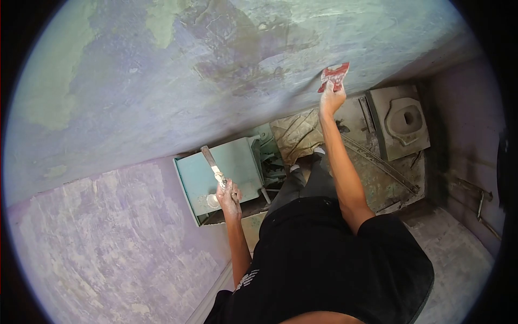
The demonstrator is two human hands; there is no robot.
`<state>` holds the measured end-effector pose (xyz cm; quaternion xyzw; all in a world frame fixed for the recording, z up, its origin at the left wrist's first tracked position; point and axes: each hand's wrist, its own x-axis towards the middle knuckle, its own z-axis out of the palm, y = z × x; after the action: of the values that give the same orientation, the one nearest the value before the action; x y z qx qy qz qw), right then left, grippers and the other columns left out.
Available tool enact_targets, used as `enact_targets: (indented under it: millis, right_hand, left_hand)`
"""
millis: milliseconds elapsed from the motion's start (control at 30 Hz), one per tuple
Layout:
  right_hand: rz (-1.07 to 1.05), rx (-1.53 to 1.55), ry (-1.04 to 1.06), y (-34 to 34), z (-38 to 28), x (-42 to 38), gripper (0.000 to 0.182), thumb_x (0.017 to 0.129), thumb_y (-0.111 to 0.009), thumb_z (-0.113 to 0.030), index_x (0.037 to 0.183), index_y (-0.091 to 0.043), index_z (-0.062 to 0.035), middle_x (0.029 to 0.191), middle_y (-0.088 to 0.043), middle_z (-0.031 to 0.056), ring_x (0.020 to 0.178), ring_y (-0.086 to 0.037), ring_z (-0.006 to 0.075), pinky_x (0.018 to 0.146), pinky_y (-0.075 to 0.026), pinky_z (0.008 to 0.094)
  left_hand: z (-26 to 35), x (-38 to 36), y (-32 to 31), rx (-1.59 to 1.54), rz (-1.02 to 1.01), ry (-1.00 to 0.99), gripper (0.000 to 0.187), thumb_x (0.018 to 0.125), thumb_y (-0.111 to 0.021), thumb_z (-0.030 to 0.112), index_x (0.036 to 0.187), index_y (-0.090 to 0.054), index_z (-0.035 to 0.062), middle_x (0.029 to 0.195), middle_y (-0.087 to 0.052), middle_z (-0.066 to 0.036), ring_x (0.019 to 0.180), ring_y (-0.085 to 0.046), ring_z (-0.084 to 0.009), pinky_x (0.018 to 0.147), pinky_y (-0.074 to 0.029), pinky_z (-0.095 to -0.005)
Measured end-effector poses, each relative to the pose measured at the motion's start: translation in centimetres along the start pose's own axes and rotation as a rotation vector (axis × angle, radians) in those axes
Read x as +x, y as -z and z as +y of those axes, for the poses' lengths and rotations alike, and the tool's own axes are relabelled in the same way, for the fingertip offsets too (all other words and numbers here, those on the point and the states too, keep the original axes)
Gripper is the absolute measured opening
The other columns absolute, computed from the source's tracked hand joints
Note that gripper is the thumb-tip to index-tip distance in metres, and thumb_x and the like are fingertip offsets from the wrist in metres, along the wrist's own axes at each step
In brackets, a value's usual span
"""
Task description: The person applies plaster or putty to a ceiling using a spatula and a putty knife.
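My right hand (332,99) stretches out toward the wall (216,70), its fingers closed on a flat red spreader (339,72) smeared with white. The spreader is at the wall's surface; whether it touches cannot be told. My left hand (229,196), dusted with white, grips a putty knife (215,168) by its whitened handle. The knife's narrow dark blade points up and away toward the wall, above a pale turquoise cabinet (237,159). Patches of purple, pale green and grey cover the wall.
A squat toilet (404,121) sits on a raised block at the right. A long strip (383,164) lies across the dirty floor, near a crumpled tan sheet (295,134). Pipework (479,205) runs along the right wall. A round whitish thing (212,201) is on the cabinet.
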<state>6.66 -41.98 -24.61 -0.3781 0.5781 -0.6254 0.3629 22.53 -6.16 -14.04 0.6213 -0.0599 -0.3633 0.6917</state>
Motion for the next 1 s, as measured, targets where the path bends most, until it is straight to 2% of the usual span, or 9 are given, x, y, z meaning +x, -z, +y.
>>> enact_targets:
  millis: [200, 267, 367, 433, 533, 600, 667, 833, 1000]
  right_hand:
    - [0.042, -0.098, -0.042, -10.9, -4.0, -7.1, 0.057, 0.077, -0.052, 0.005, 0.133, -0.045, 0.0102, 0.119, -0.06, 0.0279, 0.108, -0.06, 0.0381, 0.095, -0.043, 0.0394]
    - [0.096, -0.015, 0.238, -13.3, -2.6, -13.3, 0.052, 0.077, -0.051, 0.008, 0.129, -0.048, 0.0097, 0.093, -0.063, 0.0292, 0.074, -0.06, 0.0372, 0.075, -0.048, 0.0378]
    - [0.007, -0.081, 0.32, -12.5, -2.0, -19.8, 0.053, 0.08, -0.05, 0.006, 0.133, -0.047, 0.0062, 0.095, -0.063, 0.0295, 0.073, -0.061, 0.0359, 0.073, -0.048, 0.0364]
    - [-0.448, -0.03, -0.001, -10.2, -3.6, -21.8, 0.056, 0.08, -0.048, 0.008, 0.136, -0.045, 0.004, 0.124, -0.056, 0.0278, 0.115, -0.057, 0.0371, 0.095, -0.044, 0.0373]
    - [-0.626, -0.307, -0.255, -6.1, -6.2, -19.2, 0.051, 0.082, -0.047, 0.006, 0.133, -0.049, 0.0033, 0.105, -0.065, 0.0211, 0.096, -0.064, 0.0315, 0.086, -0.048, 0.0331]
    - [-0.286, 0.011, -0.05, -5.0, -2.6, -16.4, 0.04, 0.085, -0.048, 0.004, 0.124, -0.055, 0.0062, 0.089, -0.065, 0.0132, 0.079, -0.061, 0.0201, 0.077, -0.048, 0.03]
    - [-0.299, 0.154, -0.164, -2.9, -0.4, -11.0, 0.031, 0.084, -0.051, 0.003, 0.113, -0.06, 0.0073, 0.089, -0.066, 0.0084, 0.077, -0.059, 0.0118, 0.072, -0.048, 0.0282]
    - [-0.262, 0.404, -0.281, -0.8, -0.8, -5.0, 0.026, 0.079, -0.058, 0.009, 0.104, -0.062, 0.0043, 0.092, -0.066, 0.0042, 0.076, -0.059, 0.0111, 0.068, -0.049, 0.0247]
    - [-0.07, 0.214, -0.128, -3.5, -4.6, -6.1, 0.032, 0.078, -0.056, 0.007, 0.109, -0.06, 0.0067, 0.095, -0.067, 0.0071, 0.08, -0.062, 0.0135, 0.076, -0.049, 0.0278]
  left_hand:
    - [0.6, -2.0, 1.9, 0.032, 0.065, -0.003, 0.012, 0.095, -0.055, 0.016, 0.1, -0.048, 0.0078, 0.066, -0.04, 0.002, 0.054, -0.039, -0.006, 0.044, -0.032, -0.0216]
    - [0.5, -2.5, 3.5, 0.027, 0.075, -0.006, 0.012, 0.095, -0.055, 0.017, 0.099, -0.049, 0.0075, 0.066, -0.041, 0.002, 0.052, -0.039, -0.006, 0.044, -0.032, -0.0216]
    - [1.0, -3.0, 4.9, 0.023, 0.108, 0.008, 0.01, 0.095, -0.055, 0.014, 0.1, -0.049, 0.0077, 0.065, -0.041, 0.002, 0.051, -0.038, -0.006, 0.044, -0.032, -0.0219]
    - [1.5, -3.2, 5.6, 0.012, 0.127, 0.012, 0.009, 0.095, -0.054, 0.012, 0.1, -0.049, 0.0081, 0.065, -0.041, 0.002, 0.05, -0.037, -0.0059, 0.044, -0.032, -0.0222]
    - [1.6, -2.7, 6.2, -0.003, 0.117, 0.005, 0.009, 0.095, -0.054, 0.012, 0.1, -0.049, 0.0075, 0.064, -0.042, 0.002, 0.05, -0.037, -0.006, 0.044, -0.032, -0.0221]
    - [1.3, -2.0, 6.5, -0.001, 0.105, -0.008, 0.008, 0.095, -0.054, 0.012, 0.099, -0.049, 0.0071, 0.065, -0.042, 0.002, 0.051, -0.038, -0.0062, 0.043, -0.032, -0.022]
    - [1.1, -1.5, 6.3, 0.021, 0.08, 0.002, 0.009, 0.095, -0.055, 0.013, 0.098, -0.049, 0.0069, 0.065, -0.041, 0.002, 0.051, -0.038, -0.0063, 0.043, -0.032, -0.0217]
    - [0.7, -0.3, 5.7, 0.014, -0.021, 0.019, 0.012, 0.092, -0.058, 0.013, 0.096, -0.048, 0.008, 0.065, -0.042, 0.002, 0.052, -0.039, -0.0069, 0.043, -0.033, -0.0222]
    - [0.8, -0.4, 6.0, 0.015, -0.019, 0.02, 0.013, 0.092, -0.059, 0.014, 0.095, -0.047, 0.009, 0.065, -0.041, 0.002, 0.052, -0.039, -0.0072, 0.043, -0.033, -0.0223]
